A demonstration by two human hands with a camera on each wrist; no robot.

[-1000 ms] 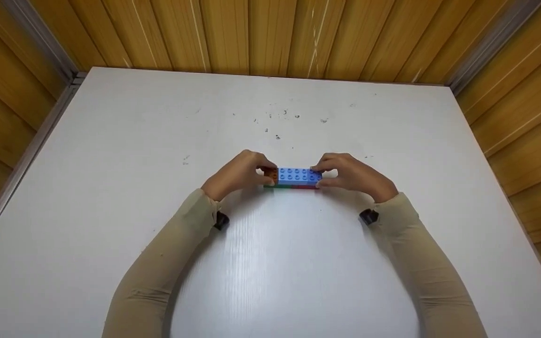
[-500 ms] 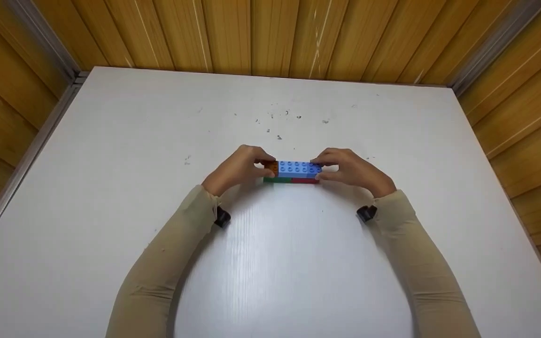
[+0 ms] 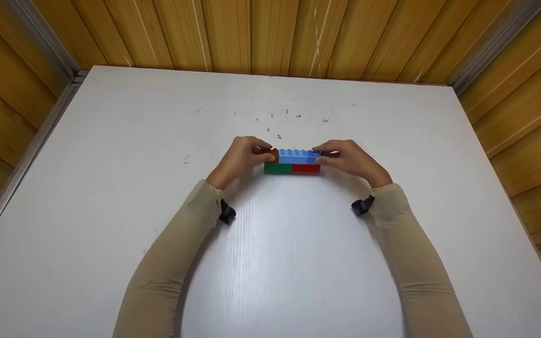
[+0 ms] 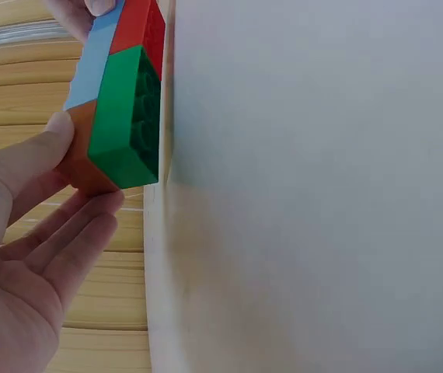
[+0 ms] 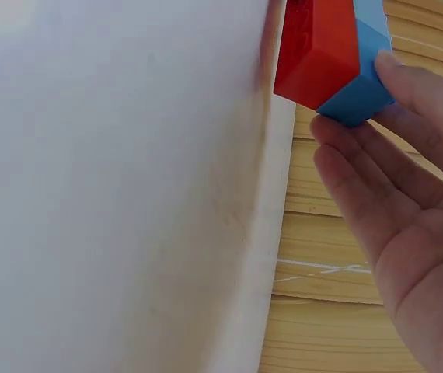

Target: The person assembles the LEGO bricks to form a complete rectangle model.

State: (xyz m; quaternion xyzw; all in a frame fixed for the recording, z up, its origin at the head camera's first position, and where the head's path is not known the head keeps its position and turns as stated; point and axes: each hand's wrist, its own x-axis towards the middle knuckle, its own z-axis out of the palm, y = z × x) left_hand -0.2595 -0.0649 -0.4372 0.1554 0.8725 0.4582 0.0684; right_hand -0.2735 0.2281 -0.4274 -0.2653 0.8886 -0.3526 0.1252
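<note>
A two-layer stack of toy building bricks is held level between my hands, its length running left to right. On top are an orange-brown brick (image 4: 88, 151), a light blue brick (image 3: 292, 158) and a darker blue brick (image 5: 355, 95). Below them sit a green brick (image 3: 278, 168) and a red brick (image 3: 305, 168). My left hand (image 3: 238, 158) pinches the orange-brown end between thumb and fingers. At the other end, my right hand (image 3: 352, 160) pinches the darker blue brick. In the left wrist view the green brick's hollow underside shows, lifted from the tabletop.
The white table (image 3: 294, 263) extends on all sides of the hands, with small dark marks (image 3: 279, 136) beyond the bricks. Wood-look panels (image 3: 270, 37) stand behind its far edge and along both sides. Black wrist cameras (image 3: 227, 213) hang under both cuffs.
Both hands have raised the brick stack and moved it slightly away from me. Its front face, with the green and red bricks, now shows much more. The grip at both ends is unchanged.
</note>
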